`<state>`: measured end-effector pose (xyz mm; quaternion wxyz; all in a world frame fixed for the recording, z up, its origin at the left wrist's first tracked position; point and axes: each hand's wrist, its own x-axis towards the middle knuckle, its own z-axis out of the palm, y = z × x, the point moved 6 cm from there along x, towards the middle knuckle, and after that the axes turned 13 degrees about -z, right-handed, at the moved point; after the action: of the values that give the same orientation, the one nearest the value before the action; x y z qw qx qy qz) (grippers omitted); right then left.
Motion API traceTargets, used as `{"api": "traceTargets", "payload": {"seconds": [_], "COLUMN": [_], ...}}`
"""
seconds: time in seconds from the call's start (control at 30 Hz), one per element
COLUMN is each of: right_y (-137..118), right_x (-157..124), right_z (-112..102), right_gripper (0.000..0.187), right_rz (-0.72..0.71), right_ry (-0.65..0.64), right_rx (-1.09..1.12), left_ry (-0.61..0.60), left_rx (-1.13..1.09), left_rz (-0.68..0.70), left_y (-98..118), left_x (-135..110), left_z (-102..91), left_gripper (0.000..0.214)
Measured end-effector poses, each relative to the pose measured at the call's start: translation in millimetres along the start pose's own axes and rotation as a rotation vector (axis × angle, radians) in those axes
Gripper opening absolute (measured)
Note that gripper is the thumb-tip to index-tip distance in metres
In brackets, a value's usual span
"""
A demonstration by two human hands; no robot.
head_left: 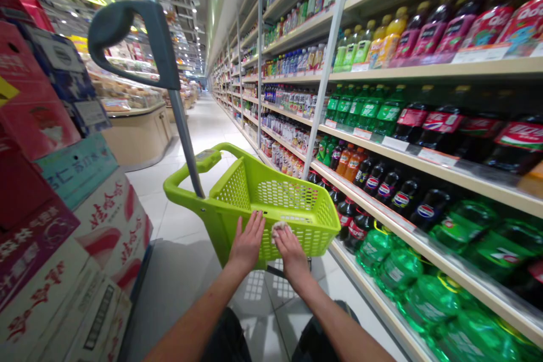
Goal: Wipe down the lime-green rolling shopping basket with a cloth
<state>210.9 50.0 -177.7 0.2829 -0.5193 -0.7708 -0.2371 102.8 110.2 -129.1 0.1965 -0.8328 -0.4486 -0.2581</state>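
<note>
In front of me stands a lime-green shopping basket (297, 216) with perforated sides, a green loop handle and a grey pull handle (163, 45) on a metal pole. My left hand (248, 242) lies on the near side wall, its fingers stretched up to the rim and holding nothing. Against the same wall, further right, my right hand (292, 251) presses a crumpled whitish cloth (280, 231). Part of the cloth shows past the fingertips; the rest is hidden under the hand. The inside of the basket shows its bare green floor.
Shelves of bottled drinks (373, 107) run along the right, with large green bottles (407, 271) at the bottom. Stacked drink cartons (106, 209) rise close on the left. A rounded display counter (136, 130) stands beyond them, beside a tiled aisle (206, 116) leading away.
</note>
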Motion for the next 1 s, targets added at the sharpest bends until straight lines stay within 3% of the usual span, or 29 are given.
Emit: {"api": "traceTargets", "payload": {"seconds": [0.1,0.3,0.5,0.73,0.87,1.0], "right_y": [1,26,36,56,65,88], "right_x": [-19,-13,-55,-52,-70,-80], "right_z": [-1,-44,-20,-46,-39,-57], "right_gripper": [0.052,0.051,0.052,0.055,0.057,0.056], "right_rz": [0.013,0.006,0.023,0.08,0.092,0.164], "right_ry": [-0.007,0.145,0.008,0.115,0.072,0.152], "right_rx": [0.015,-0.001,-0.023,-0.073,-0.072,-0.12], "left_ry": [-0.022,-0.05,-0.097,-0.148,-0.168,-0.174], "left_rx": [-0.009,-0.028,-0.046,-0.051,-0.051,-0.047], "left_rz": [0.021,0.07,0.09,0.034,0.024,0.029], "left_y": [6,31,53,56,56,54], "left_x": [-1,1,4,6,8,9], "left_z": [1.4,5.6,11.8,13.7,14.2,16.9], "left_gripper": [0.053,0.05,0.047,0.05,0.053,0.055]}}
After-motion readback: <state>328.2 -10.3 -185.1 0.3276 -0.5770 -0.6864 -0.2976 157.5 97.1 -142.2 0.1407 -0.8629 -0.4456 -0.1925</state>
